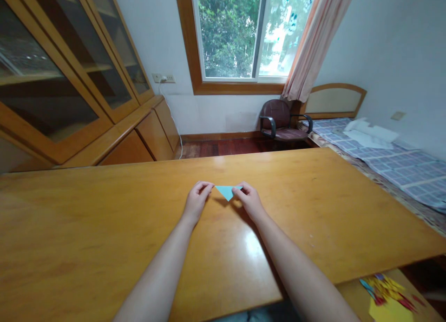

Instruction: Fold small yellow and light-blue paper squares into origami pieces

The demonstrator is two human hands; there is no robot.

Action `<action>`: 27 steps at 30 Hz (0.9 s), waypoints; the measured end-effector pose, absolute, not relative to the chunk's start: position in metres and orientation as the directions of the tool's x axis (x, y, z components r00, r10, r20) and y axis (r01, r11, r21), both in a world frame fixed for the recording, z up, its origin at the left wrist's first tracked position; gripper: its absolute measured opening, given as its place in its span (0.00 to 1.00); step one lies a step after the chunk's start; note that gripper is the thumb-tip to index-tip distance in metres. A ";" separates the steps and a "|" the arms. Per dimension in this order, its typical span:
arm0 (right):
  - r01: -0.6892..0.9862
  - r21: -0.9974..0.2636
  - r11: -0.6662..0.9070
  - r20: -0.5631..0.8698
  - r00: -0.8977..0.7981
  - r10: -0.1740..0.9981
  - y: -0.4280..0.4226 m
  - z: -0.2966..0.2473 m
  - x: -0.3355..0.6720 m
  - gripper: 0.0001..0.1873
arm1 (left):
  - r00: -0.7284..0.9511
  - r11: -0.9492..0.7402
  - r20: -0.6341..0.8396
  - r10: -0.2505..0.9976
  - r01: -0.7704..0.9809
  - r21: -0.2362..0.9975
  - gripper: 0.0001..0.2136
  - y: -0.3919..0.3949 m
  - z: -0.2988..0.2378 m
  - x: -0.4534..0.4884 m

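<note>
A light blue piece of paper (226, 192), triangular with one point toward me, is held just above the wooden table (104, 229). My left hand (198, 199) is closed, its thumb and fingertips pinching the left corner of the paper. On the other side, my right hand (250, 199) grips the right part, with the thumb on the near face and the fingers behind, partly hidden. A shadow falls on the tabletop below the paper.
At the lower right, a lower surface bears a yellow paper sheet (390, 310) and a pile of small colourful pieces (385, 287). Beyond the table stand an office chair (282, 120) and a bed (386, 159). A glass-door cabinet (101, 113) lines the left.
</note>
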State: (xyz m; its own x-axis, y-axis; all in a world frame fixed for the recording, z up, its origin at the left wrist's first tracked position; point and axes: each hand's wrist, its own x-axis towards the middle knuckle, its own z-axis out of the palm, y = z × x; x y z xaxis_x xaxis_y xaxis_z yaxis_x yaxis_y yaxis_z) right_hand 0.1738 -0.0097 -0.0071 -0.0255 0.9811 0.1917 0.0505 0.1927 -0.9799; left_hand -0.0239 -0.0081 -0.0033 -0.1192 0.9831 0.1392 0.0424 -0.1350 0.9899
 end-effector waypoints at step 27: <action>0.066 -0.969 0.239 0.238 -0.019 0.971 -0.007 -0.010 0.175 0.19 | -0.043 -0.087 0.086 0.995 -0.013 0.996 0.13 -0.008 -0.005 -0.025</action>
State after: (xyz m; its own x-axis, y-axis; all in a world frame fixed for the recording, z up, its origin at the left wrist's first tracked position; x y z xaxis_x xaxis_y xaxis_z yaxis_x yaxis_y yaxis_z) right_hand 0.1747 -0.0067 -0.0100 -0.0192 0.9711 0.2378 0.0659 0.2386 -0.9689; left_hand -0.0253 -0.0077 -0.0054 -0.0432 0.9954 0.0860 -0.0134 -0.0866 0.9962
